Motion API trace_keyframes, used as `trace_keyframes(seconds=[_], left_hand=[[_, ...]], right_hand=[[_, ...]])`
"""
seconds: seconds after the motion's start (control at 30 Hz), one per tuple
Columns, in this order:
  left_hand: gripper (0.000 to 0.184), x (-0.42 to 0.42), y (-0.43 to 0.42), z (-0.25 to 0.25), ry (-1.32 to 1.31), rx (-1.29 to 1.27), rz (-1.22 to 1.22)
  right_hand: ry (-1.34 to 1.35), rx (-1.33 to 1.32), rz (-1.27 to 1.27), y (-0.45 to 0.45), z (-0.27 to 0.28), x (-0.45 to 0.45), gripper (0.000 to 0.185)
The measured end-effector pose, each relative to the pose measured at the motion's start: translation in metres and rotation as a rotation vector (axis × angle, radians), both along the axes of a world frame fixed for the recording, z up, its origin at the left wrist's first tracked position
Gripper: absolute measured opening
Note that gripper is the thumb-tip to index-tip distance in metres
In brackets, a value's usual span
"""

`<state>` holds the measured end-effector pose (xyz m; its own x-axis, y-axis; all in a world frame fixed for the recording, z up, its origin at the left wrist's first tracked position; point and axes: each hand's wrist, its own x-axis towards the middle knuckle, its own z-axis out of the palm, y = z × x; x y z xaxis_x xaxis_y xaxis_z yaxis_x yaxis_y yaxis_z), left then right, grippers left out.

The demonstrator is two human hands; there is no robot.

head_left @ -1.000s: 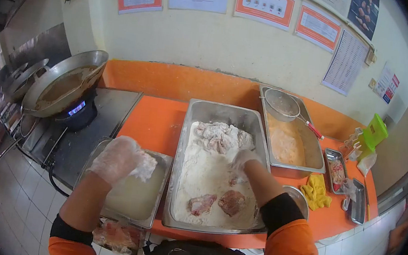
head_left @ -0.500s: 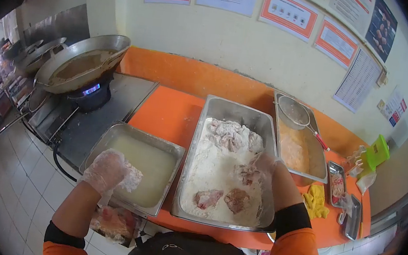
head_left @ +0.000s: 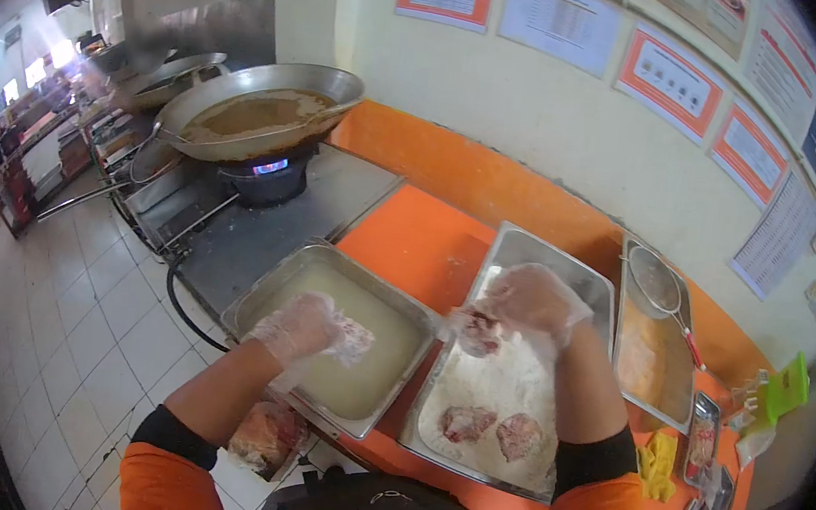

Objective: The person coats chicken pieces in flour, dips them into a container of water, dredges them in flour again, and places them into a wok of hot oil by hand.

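My gloved left hand (head_left: 296,327) is closed on a flour-coated meat piece (head_left: 352,339) above the tray of cloudy liquid (head_left: 387,421). Over the left side of the flour tray (head_left: 605,290), my gloved right hand (head_left: 531,301) grips another piece of floured meat (head_left: 480,333). Two reddish meat pieces, one on the left (head_left: 467,423) and one on the right (head_left: 518,435), lie in the flour near the tray's front edge. Both hands wear clear plastic gloves. My right hand and forearm hide the back part of the flour.
A large wok of oil (head_left: 263,118) sits over a lit blue flame at the back left. At the right stand a tray of orange liquid (head_left: 637,367) with a strainer (head_left: 654,280), a yellow cloth (head_left: 656,466) and small metal trays. A bagged item (head_left: 268,438) is below the counter.
The view has turned left. My right hand has lifted a floured piece from the flour and moved it left. My left hand keeps its piece over the liquid tray.
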<state>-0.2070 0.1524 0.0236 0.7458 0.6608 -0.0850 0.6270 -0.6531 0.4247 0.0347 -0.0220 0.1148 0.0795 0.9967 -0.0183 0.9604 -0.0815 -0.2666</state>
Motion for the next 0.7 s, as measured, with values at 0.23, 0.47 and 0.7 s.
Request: trace_keyframes(seconds=[0.23,0.47,0.7], left_hand=[[0.026,0.002,0.032,-0.093,0.022,0.076,-0.105],[0.017,-0.008,0.008,-0.067,0.048,-0.001,-0.008],[0.012,0.008,0.032,-0.115,0.195,0.004,-0.125]], right_hand=[[-0.550,-0.137,0.392,0.097,-0.086,-0.055,0.023],[-0.169,-0.463,0.163,0.136,-0.142,-0.077,0.020],[-0.276,-0.383,0.481,0.152,-0.214,-0.073,0.019]])
